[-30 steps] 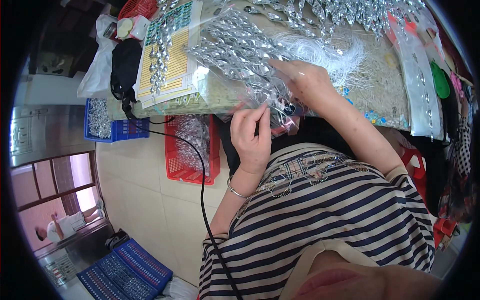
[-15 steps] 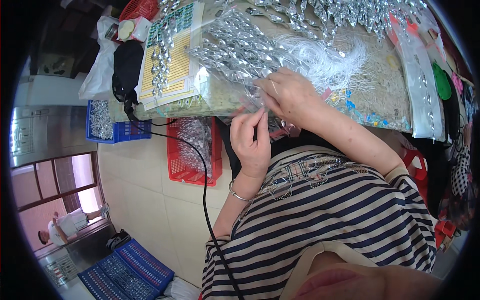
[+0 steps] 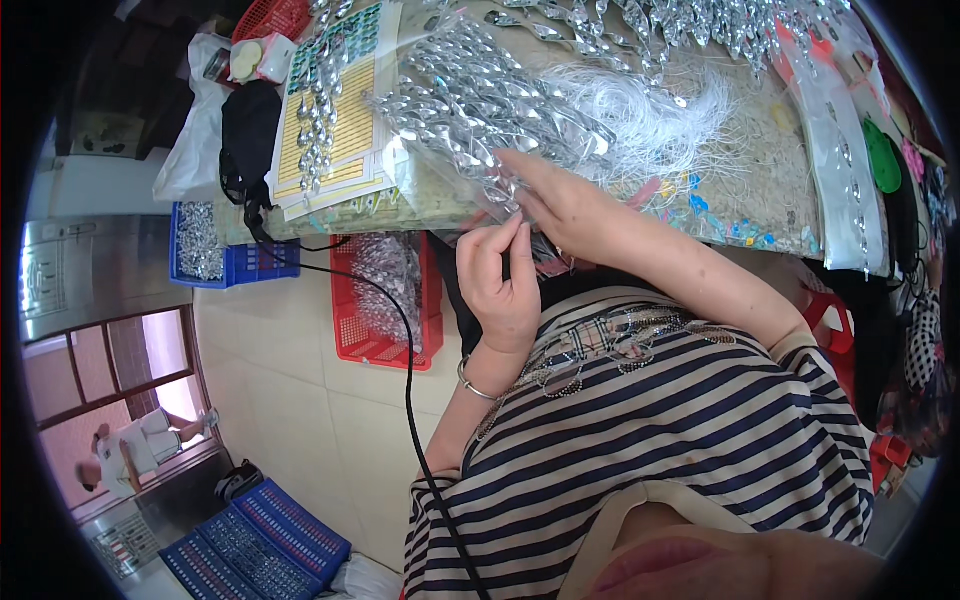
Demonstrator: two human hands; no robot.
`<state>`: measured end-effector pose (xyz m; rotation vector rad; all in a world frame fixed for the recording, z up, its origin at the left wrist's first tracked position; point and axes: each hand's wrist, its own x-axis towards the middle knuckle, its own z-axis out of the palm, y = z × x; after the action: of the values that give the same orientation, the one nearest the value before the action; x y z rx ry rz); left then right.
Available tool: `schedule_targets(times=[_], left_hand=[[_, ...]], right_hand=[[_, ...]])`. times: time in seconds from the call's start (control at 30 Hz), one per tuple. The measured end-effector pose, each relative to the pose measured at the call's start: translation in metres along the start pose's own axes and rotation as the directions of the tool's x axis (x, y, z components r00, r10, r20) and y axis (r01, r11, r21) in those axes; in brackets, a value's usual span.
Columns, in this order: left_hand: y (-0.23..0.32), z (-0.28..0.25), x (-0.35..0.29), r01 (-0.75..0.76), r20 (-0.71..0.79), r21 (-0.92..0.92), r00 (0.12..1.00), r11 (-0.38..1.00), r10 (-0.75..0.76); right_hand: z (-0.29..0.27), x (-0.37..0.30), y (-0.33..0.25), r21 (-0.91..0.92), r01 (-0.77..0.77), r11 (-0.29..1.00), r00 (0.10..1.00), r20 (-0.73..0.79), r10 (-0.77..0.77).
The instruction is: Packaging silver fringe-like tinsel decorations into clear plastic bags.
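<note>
Head view: one clear bag (image 3: 480,95) of silver pieces (image 3: 515,125) lies on the table (image 3: 765,175), its long axis slanting from far left to the near edge, narrow end toward the striped shirt (image 3: 650,430). The left hand (image 3: 502,285) pinches that end; the right hand (image 3: 575,212) lies against it, grip unclear. Beyond: one white thread heap (image 3: 655,115), one red crate (image 3: 427,300), one blue crate (image 3: 262,262).

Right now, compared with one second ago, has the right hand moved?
Yes: the right hand has shifted down and left, away from the white threads.
</note>
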<state>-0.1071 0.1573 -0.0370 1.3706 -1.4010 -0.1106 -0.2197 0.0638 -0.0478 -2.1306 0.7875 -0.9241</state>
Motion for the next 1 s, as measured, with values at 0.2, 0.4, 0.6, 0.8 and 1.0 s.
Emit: schedule_targets(times=[0.2,0.4,0.6,0.8,1.0], left_hand=[[-0.002,-0.001,-0.001,-0.017,-0.002,0.009,1.000,1.000,0.017],[-0.004,-0.004,-0.001,-0.020,0.003,0.004,1.000,1.000,0.020],[-0.008,-0.005,0.000,-0.025,-0.017,0.034,1.000,0.999,0.025],[-0.003,-0.007,0.000,0.049,0.035,0.010,0.998,0.999,-0.049],[-0.005,-0.008,-0.002,0.043,0.052,0.000,0.998,0.999,-0.043]], right_hand=[[-0.017,0.032,-0.025,0.268,-0.456,0.849,0.879,0.282,0.383],[-0.014,0.023,-0.017,0.160,-0.308,0.938,0.948,0.130,0.289],[-0.025,0.012,-0.021,-0.343,-0.007,0.939,0.997,0.075,0.034],[-0.035,0.010,-0.034,-0.300,-0.042,0.953,0.999,0.018,0.049],[-0.033,0.007,-0.020,-0.250,-0.017,0.968,0.999,-0.041,0.007]])
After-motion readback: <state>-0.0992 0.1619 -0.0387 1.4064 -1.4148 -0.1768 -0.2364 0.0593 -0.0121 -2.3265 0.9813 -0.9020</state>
